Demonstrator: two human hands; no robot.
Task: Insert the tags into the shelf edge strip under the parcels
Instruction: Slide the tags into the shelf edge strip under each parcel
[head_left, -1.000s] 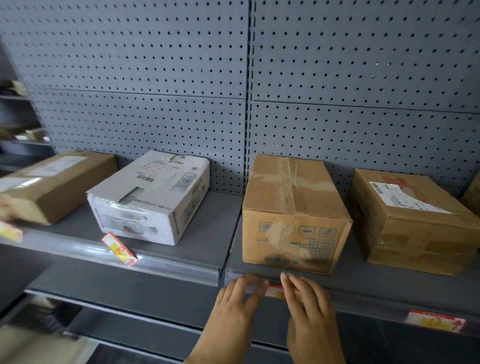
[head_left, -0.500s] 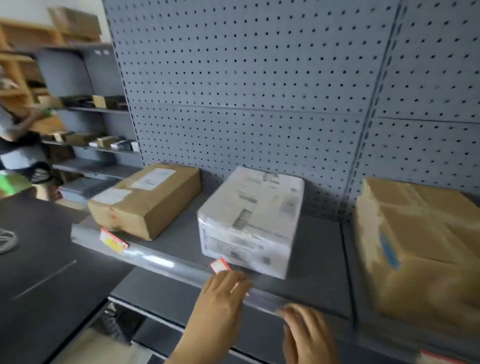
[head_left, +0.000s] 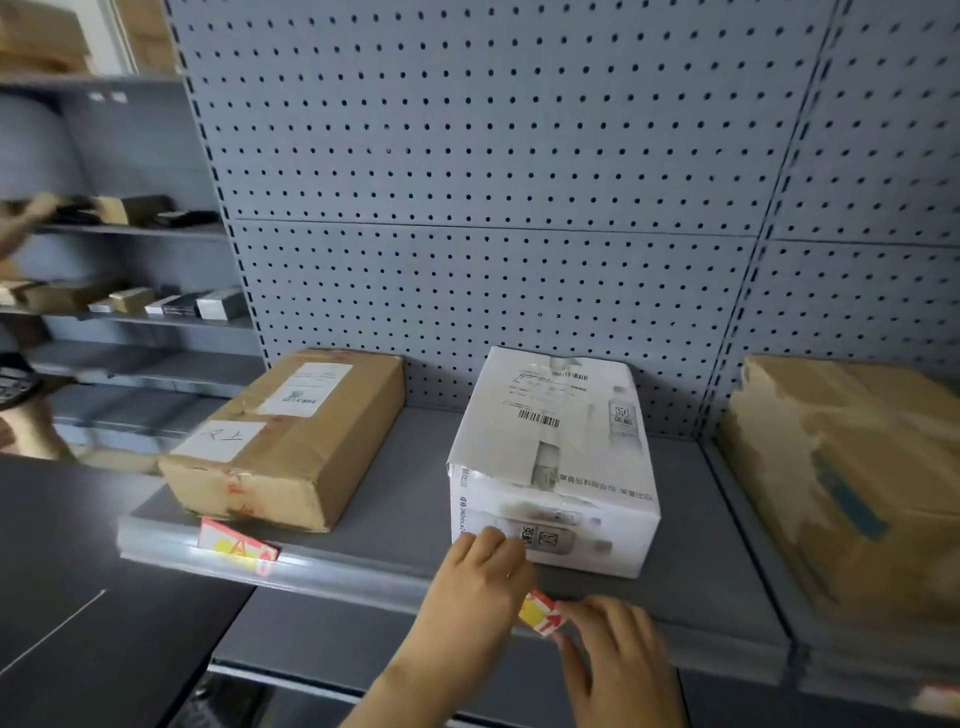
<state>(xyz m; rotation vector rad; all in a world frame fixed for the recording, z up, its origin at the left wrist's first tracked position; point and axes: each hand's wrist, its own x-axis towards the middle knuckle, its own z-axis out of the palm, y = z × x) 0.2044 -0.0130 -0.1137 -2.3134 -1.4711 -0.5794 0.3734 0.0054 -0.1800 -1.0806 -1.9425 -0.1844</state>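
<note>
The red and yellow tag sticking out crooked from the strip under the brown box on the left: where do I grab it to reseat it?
Probably pinch the raised upper-left corner of the red and yellow paper tag, coming from the front and above. It sits tilted in the clear shelf edge strip, upper edge standing free beneath the brown cardboard parcel, lower right end tucked in.

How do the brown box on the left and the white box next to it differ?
The brown parcel is plain cardboard sealed with tape, while the white parcel is printed with product pictures and text. The brown parcel lies lower and flatter; the white parcel stands taller. The tag below the brown parcel sits untouched, tilted in the edge strip; both hands are on the tag below the white one. Both parcels carry white shipping labels and sit angled on the same shelf.
</note>
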